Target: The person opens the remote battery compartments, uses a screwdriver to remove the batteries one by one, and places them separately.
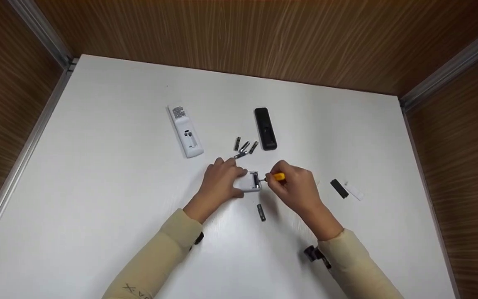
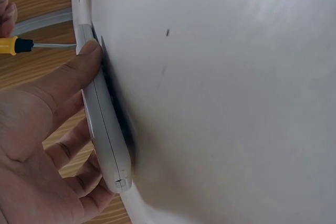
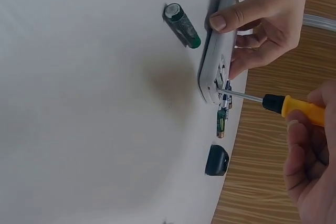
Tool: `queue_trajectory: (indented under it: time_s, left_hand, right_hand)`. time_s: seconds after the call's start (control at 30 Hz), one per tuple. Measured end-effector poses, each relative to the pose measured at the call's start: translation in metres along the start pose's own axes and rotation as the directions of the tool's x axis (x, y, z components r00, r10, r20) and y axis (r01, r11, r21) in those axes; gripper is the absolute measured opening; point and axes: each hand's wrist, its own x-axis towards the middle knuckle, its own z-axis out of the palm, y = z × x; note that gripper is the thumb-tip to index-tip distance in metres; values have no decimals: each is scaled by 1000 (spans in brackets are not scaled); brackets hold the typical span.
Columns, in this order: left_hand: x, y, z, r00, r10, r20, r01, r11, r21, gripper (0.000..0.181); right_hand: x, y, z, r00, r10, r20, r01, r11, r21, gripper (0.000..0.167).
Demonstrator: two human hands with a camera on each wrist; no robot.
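My left hand (image 1: 220,180) grips a small white remote control (image 1: 245,182) between thumb and fingers, its open battery compartment facing up. A dark, battery-like shape lies in that compartment. Pinched in my right hand (image 1: 295,187) is a yellow-handled screwdriver (image 1: 279,176), its thin metal shaft reaching the compartment's end; the right wrist view shows the screwdriver (image 3: 304,111) meeting the remote (image 3: 216,61) there. One loose battery (image 1: 261,212) lies on the table just in front of the remote. The left wrist view shows the left thumb pressed along the side of the remote (image 2: 107,129).
Several loose batteries (image 1: 237,143) lie behind the left hand. Further back are a larger white remote (image 1: 195,145) and a black remote (image 1: 266,128), both back side up. Black (image 1: 339,188) and white (image 1: 354,191) battery covers lie at the right. Wood-grain panels (image 1: 239,37) border the white table.
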Motion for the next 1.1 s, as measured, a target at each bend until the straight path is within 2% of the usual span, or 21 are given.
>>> queue_trajectory:
  time_s: [0.17, 0.27, 0.4, 0.53, 0.6, 0.67, 0.77, 0.9, 1.1]
  left_hand:
    - [0, 0, 0, 1000, 7, 1, -7, 1000, -7, 54]
    - [0, 0, -1, 1000, 7, 5, -7, 1000, -3, 53]
    - [0, 0, 0, 1000, 7, 2, -7, 1000, -7, 54]
    - [-1, 0, 1, 1000, 11, -4, -11, 1000, -10, 55]
    - [-1, -1, 1, 1000, 11, -2, -11, 1000, -12, 56]
    - [-2, -1, 0, 1000, 8, 0, -8, 1000, -16, 57]
    - [-2, -1, 0, 1000, 4, 3, -4, 1000, -25, 57]
    - [-3, -1, -1, 1000, 1, -3, -1, 1000, -20, 57]
    - [-3, -2, -3, 1000, -5, 5, 5, 1000, -13, 58]
  right_hand:
    - [4, -5, 2, 999, -25, 20, 26, 998, -58, 9]
    - [7, -6, 4, 998, 8, 66, -4, 998, -56, 9]
    - [6, -1, 9, 992, 98, 75, -99, 995, 13, 9]
    - [1, 6, 9, 974, 212, 74, -220, 966, 134, 10]
    - [-3, 10, 9, 958, 270, 92, -283, 937, 202, 11]
    - [-7, 15, 9, 938, 326, 115, -346, 897, 277, 11]
    - [-12, 20, 10, 906, 397, 144, -421, 817, 394, 12]
    - [-17, 24, 13, 873, 452, 183, -477, 712, 515, 16]
    - [-19, 24, 20, 839, 502, 208, -517, 620, 590, 26]
